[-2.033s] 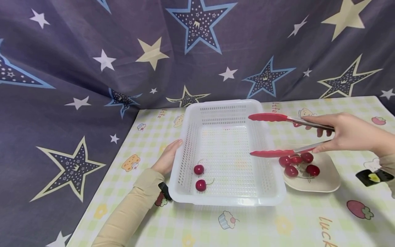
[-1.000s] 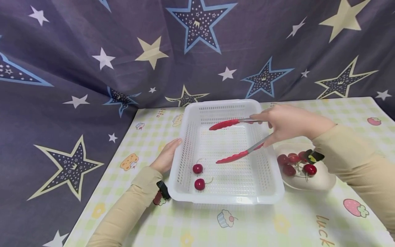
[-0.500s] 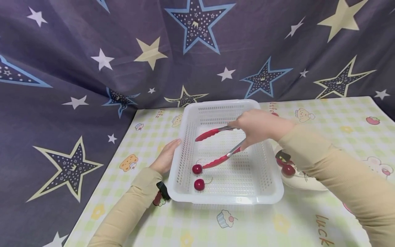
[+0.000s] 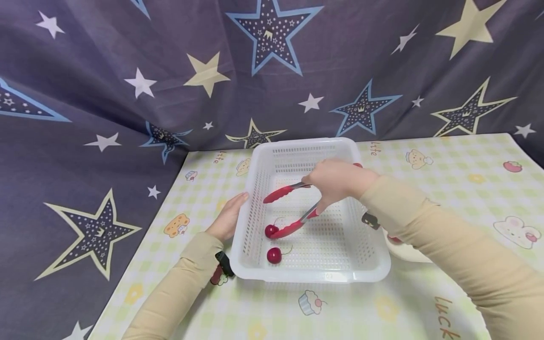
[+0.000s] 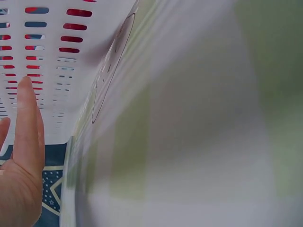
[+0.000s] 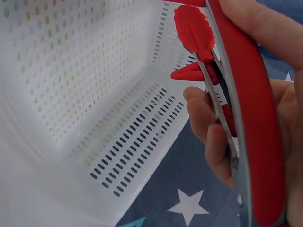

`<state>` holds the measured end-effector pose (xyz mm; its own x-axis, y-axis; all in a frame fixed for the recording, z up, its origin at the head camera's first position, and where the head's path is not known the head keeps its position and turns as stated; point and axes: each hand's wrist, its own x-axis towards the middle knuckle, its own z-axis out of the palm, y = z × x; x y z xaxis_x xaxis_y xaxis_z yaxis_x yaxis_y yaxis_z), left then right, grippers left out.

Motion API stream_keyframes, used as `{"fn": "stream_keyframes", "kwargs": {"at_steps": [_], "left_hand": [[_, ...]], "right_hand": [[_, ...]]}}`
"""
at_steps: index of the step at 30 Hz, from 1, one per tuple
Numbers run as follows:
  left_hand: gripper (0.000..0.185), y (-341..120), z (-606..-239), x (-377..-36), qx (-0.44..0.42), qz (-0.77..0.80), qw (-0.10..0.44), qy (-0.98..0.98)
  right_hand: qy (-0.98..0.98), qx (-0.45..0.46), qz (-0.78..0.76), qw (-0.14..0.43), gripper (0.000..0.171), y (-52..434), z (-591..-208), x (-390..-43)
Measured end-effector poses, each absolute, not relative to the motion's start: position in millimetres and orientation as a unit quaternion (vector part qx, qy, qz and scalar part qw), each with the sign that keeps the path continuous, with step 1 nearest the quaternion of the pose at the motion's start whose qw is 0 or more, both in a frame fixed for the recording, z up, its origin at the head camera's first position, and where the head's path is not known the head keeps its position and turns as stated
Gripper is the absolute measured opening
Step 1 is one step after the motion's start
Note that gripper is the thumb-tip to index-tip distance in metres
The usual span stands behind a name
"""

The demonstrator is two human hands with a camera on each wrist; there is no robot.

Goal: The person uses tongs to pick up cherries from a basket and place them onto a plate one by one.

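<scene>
A white plastic basket (image 4: pixel 310 275) with slotted walls stands mid-table, holding two dark red cherries near its left side. My left hand (image 4: pixel 228 219) rests against the basket's left wall; in the left wrist view its fingers (image 5: pixel 27 123) lie straight along the slots. Over the basket, my right hand (image 4: pixel 337 182) grips metal tongs (image 4: pixel 288 230) with red ends. The tongs are spread wide. Their nearer tip partly covers the upper cherry (image 4: pixel 270 230); whether it touches is hard to tell. The lower cherry (image 4: pixel 274 255) lies apart, its stem pointing right.
To the basket's right, a cream plate (image 4: pixel 410 254) is mostly hidden under the right sleeve (image 4: pixel 446 245), with a bit of red fruit showing at its edge. A patterned cloth (image 4: pixel 340 311) covers the table. A dark star-printed curtain (image 4: pixel 170 71) hangs behind.
My right hand has carried the spread tongs leftward from beside the plate into the basket and down toward the upper cherry. My left hand has stayed against the basket.
</scene>
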<state>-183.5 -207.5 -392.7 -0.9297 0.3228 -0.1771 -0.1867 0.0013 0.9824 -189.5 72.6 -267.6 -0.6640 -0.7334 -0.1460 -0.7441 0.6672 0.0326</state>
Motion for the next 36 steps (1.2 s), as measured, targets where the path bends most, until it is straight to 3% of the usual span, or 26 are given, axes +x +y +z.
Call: {"fn": "stream_keyframes", "kwargs": {"at_steps": [11,24,36], "left_hand": [[0.058,-208.1,-394.5,-184.0,0.044,0.709,0.171,0.683],[0.061,-208.0,-395.2,-184.2,0.052,0.705,0.172,0.686],[0.061,-206.3,-391.5,-181.9,0.048,0.695,0.182,0.694]], "right_hand": [[0.915,-0.395,0.046,0.073,0.058,67.6,-274.5,-193.8],[0.898,-0.428,0.054,0.081,0.035,67.5,-276.8,-193.6],[0.892,-0.442,0.050,0.078,0.034,70.9,-273.3,-191.7]]}}
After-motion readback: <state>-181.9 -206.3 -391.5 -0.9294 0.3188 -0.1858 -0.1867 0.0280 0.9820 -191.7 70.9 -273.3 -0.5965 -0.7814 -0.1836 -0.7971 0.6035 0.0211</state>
